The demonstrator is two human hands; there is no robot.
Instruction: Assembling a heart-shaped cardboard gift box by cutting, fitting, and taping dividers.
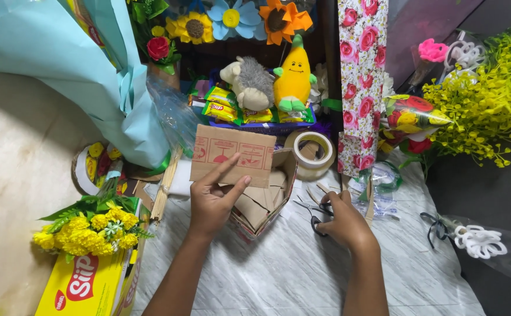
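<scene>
Cardboard flap (232,155) pinched by L hand (211,202); R hand (343,222) closed on scissors (314,213).

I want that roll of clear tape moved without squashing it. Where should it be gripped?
Grip the tape roll from above, fingers across its outer rim. It lies flat with its open core up, close beside the cardboard box, so its right side looks freer.

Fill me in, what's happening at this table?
A person is doing craft work on a marble-patterned table. The left hand holds a flat cardboard piece upright over a heart-shaped cardboard box. The right hand rests on black scissors lying on the table. A roll of clear tape, yellow artificial flowers, plush toys and wrapped bouquets sit around them.
</scene>
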